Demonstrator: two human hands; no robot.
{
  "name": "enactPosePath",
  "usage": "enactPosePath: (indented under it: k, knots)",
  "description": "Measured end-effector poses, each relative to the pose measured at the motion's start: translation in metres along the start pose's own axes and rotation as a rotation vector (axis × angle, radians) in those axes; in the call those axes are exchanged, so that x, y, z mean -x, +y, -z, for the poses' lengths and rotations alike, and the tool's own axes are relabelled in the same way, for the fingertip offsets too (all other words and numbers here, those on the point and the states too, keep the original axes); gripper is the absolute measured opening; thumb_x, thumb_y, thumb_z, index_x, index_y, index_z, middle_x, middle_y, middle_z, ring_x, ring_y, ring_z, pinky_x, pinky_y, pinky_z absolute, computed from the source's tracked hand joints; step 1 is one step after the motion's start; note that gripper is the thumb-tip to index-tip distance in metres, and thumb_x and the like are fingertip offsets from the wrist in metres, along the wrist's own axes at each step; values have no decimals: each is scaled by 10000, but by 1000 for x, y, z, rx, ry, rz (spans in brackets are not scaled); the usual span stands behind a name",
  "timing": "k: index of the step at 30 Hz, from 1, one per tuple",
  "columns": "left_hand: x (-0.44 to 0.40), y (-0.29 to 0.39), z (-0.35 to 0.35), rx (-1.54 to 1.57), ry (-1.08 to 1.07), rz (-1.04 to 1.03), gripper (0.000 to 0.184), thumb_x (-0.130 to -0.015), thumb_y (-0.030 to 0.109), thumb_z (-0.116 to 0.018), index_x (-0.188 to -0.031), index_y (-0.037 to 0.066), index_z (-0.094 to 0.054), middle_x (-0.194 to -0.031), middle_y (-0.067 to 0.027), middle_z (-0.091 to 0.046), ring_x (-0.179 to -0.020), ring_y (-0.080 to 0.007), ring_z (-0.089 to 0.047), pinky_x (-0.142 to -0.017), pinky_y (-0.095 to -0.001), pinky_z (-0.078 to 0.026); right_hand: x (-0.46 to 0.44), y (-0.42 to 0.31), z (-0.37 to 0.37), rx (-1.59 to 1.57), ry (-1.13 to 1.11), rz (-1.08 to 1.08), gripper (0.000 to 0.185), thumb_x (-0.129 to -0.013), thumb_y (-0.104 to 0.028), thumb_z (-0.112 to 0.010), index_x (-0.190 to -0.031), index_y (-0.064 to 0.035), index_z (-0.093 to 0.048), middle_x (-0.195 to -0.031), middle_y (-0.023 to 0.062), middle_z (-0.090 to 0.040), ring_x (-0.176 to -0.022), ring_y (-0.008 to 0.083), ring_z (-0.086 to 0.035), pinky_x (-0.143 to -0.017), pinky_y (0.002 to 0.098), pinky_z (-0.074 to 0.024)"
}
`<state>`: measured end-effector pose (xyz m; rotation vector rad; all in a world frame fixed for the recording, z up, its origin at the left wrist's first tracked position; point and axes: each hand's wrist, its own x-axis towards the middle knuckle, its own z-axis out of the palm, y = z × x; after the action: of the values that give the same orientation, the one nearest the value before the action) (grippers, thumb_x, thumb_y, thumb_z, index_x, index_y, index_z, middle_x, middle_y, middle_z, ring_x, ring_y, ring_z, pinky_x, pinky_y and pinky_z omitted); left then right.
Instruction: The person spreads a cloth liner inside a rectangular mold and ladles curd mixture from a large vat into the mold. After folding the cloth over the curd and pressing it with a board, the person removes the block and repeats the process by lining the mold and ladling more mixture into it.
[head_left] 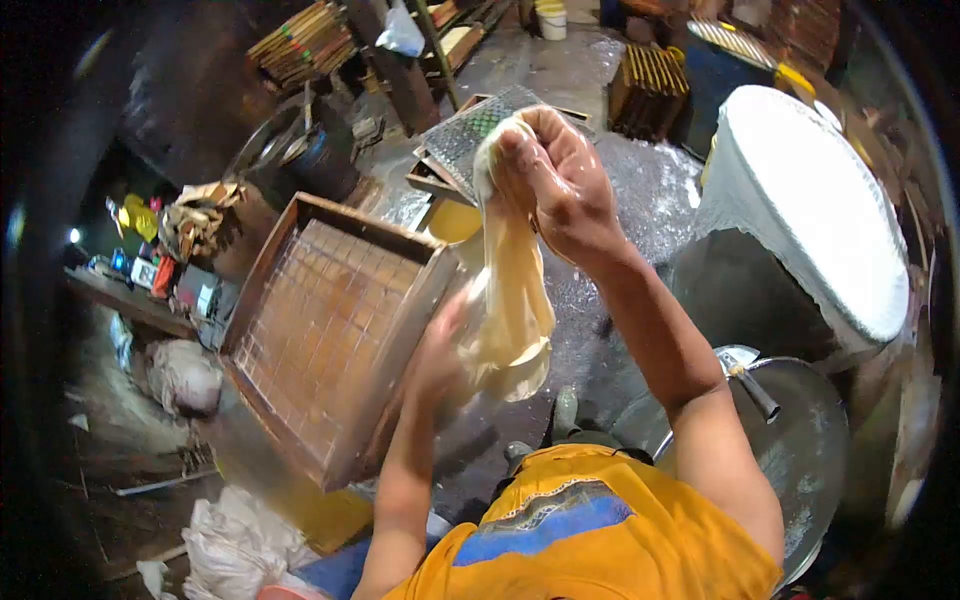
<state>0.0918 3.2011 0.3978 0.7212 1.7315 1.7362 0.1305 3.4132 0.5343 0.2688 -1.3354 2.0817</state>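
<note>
My right hand (pixel 572 190) is raised in front of me, its fingers closed in a fist around the top of a wet, cream-coloured cloth (pixel 515 310). The cloth hangs down in folds below the fist. Beside its lower left part is my left hand (pixel 447 345), smeared by motion, so its fingers and any contact with the cloth cannot be made out. Just left of that hand, a wooden frame tray (pixel 325 295) with a grid of lines across its brown base stands tilted.
At right stands a large tub (pixel 760 285) draped in cloth, white inside. A wide metal pan (pixel 800 450) with a handled tool (pixel 752 385) is below it. Ahead lie a mesh panel (pixel 465 140) and stacked wooden racks (pixel 648 88). White sacks (pixel 240 540) sit lower left.
</note>
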Motion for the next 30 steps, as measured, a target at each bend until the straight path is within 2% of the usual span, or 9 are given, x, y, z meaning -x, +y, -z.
enactPosePath:
  k: [6, 10, 13, 14, 19, 22, 25, 26, 30]
  knots:
    - [47, 53, 17, 90, -63, -232, 487, -817, 89, -706, -1246, -9, -500, -1161, -76, -591, -1085, -156, -538, -934, -328, -428, -3, -7, -104, 279, -42, 270, 182, -956, -161, -507, -893, 7, -476, -641, 19, -525, -534, 76, -484, -504, 240, -427]
    - [77, 50, 18, 4, 288, -107, 180, -831, 96, -698, -946, -14, -614, -1028, -46, -635, -965, -134, -584, -845, -306, -459, 19, -7, -140, 259, -41, 215, 164, -945, -112, -509, -846, 18, -493, -653, 27, -548, -556, 80, -516, -509, 243, -442]
    - [73, 33, 46, -295, 242, -602, 221, -799, 79, -729, -966, 1, -609, -882, -49, -654, -829, -145, -620, -747, -286, -492, 27, -9, -150, 340, -95, 248, 149, -937, -105, -527, -839, 6, -509, -670, 33, -561, -571, 87, -535, -522, 245, -453]
    - [79, 66, 22, 46, 315, -530, 252, -744, 76, -778, -940, 12, -632, -778, -49, -647, -741, -146, -628, -675, -279, -505, 32, -10, -155, 304, -173, 181, 136, -941, -117, -530, -878, 4, -522, -707, 31, -574, -621, 80, -545, -567, 234, -457]
    - [76, 100, 34, -278, 155, -202, 252, -734, 119, -799, -925, 32, -660, -828, -50, -649, -793, -137, -636, -715, -298, -520, 41, 5, -174, 430, -528, 289, 165, -908, -147, -617, -992, -12, -570, -799, 28, -617, -770, 103, -600, -668, 244, -489]
    - [71, 113, 5, -495, 693, -454, 292, -804, 143, -724, -1051, 31, -615, -876, -79, -642, -801, -161, -635, -746, -306, -520, 44, 4, -156, 400, -442, 333, 434, -821, -240, -724, -1138, 6, -559, -950, 88, -629, -918, 174, -607, -788, 309, -501]
    - [78, 132, 34, 61, 266, -635, 200, -901, 161, -614, -1057, 37, -608, -860, -75, -644, -771, -156, -630, -710, -284, -511, 70, 42, -116, 127, -619, -76, 587, -789, -227, -753, -1268, -11, -492, -1206, 116, -561, -1082, 175, -538, -881, 323, -466]
    - [77, 147, 30, -5, 354, -572, 206, -905, 185, -620, -1051, 41, -614, -840, -61, -647, -763, -143, -629, -685, -272, -504, 77, 50, -99, 660, -768, 177, 527, -778, -208, -764, -1203, 5, -536, -1099, 112, -610, -991, 156, -571, -842, 333, -475]
    - [68, 170, 27, -319, 709, -627, 238, -867, 266, -684, -970, 53, -658, -811, -19, -664, -713, -93, -603, -631, -224, -475, 103, 52, -65, 182, -349, -172, 158, -866, -127, -673, -930, -6, -595, -811, 16, -625, -798, 61, -562, -694, 250, -475]
